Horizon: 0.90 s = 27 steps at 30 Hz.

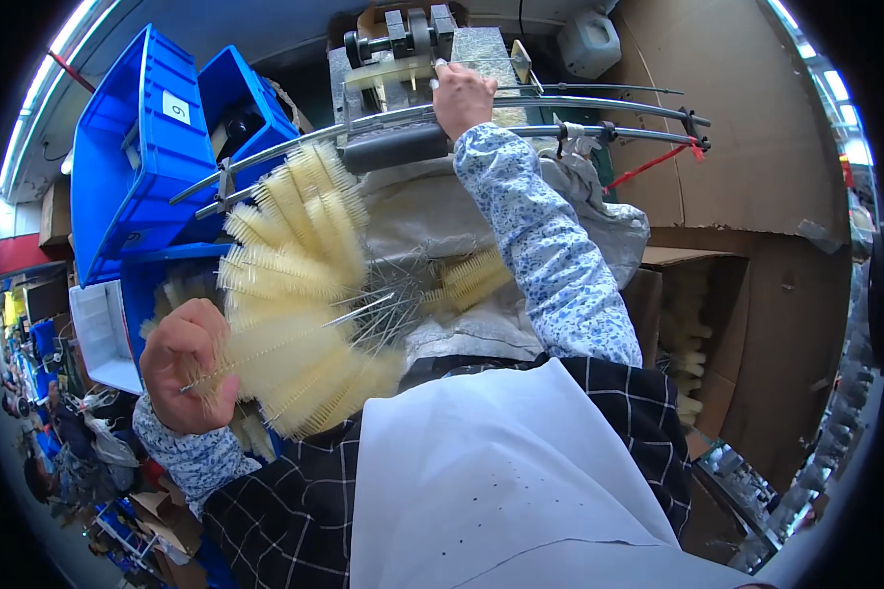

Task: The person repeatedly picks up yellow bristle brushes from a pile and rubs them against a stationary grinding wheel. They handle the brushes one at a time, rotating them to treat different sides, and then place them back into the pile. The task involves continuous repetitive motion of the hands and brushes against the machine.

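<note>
At the left, my left hand (189,368) is closed, thumb and fingers pinching the twisted-wire end of a pale yellow bristle brush (280,365). More such brushes (300,221) lie fanned in a pile just beyond and to its right, their wire stems (383,304) pointing inward. My right hand (464,98) reaches far forward to a small machine (403,44) with a grey wheel and shaft. Its fingers are closed at the right end of a pale yellow brush-like strip (388,74) in front of the wheel; the fingertips are partly hidden.
Metal rails (589,103) cross in front of the machine, with a dark roller (396,147) below. Blue bins (157,128) stand at the left, above a white tray (103,334). A cardboard box (727,344) with brushes sits at the right. Greyish sheeting (432,221) lies beneath the brushes.
</note>
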Available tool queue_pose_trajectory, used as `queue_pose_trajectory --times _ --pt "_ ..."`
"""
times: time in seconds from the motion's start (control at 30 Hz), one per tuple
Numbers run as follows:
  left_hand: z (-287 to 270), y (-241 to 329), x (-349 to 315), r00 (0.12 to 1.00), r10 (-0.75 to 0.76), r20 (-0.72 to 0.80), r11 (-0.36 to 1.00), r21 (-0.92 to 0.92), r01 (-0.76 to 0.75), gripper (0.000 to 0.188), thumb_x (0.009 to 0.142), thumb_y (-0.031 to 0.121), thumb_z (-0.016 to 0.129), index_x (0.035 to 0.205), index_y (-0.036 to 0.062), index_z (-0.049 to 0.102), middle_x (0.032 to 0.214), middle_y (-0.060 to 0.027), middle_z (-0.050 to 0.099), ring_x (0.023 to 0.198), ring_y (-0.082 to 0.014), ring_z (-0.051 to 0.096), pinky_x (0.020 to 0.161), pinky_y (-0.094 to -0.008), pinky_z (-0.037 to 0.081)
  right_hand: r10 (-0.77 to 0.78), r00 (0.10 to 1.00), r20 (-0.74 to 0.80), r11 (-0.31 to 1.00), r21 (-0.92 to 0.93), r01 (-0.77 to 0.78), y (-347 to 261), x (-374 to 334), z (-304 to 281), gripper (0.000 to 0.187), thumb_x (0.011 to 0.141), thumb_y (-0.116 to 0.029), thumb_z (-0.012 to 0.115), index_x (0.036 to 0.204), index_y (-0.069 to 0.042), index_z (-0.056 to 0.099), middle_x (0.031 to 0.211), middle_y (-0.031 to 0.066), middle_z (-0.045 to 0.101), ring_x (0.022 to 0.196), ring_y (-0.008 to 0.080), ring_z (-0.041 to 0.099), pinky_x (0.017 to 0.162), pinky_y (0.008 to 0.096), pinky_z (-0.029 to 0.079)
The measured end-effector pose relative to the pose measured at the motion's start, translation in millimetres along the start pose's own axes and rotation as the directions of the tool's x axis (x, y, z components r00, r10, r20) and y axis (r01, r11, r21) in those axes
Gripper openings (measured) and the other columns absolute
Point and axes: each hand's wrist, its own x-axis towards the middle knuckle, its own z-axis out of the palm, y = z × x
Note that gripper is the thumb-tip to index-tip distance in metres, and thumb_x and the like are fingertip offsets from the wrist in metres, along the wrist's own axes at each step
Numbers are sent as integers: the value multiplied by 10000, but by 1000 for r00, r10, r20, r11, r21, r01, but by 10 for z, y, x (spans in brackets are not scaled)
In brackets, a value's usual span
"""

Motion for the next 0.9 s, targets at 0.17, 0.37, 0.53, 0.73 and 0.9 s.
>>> queue_pose_trajectory --times 0.17,0.37,0.53,0.73,0.9 --pt "-4 15 -1 1000 -10 -8 1000 -13 10 259 596 56 601 758 67 399 663 -61 419 591 -148 395 541 -262 315 -5 1000 22 1000 -15 5 94 8 -58 169 767 -149 521 916 -108 590 906 36 605 875 217 573 773 414 355" --pt "-34 14 -44 995 -85 -55 996 21 86 262 652 113 605 800 61 396 700 -69 429 637 -144 406 580 -259 327 -24 999 -31 998 -58 22 638 30 -211 193 741 -140 543 924 -132 603 918 22 617 857 214 593 736 412 376" --pt "-48 109 -3 988 -145 -54 981 121 150 232 704 76 559 871 35 404 809 -87 422 740 -151 408 697 -260 337 -45 997 -63 993 -114 38 1199 89 -249 224 775 -209 529 979 -160 609 952 32 615 871 222 593 765 430 395" --pt "-32 86 140 985 -170 -22 958 231 171 222 755 37 533 944 28 417 872 -47 430 782 -107 415 745 -225 332 62 998 -25 964 -259 -66 1772 426 -363 292 848 -347 430 1057 -215 586 1085 48 560 993 277 523 837 418 413" --pt "17 51 322 968 -247 48 965 100 242 198 787 80 547 937 40 425 833 -11 422 774 -81 424 724 -213 339 -173 948 267 981 -35 189 2184 473 -640 249 830 -248 466 1049 -206 577 1008 111 575 926 288 543 802 373 422"
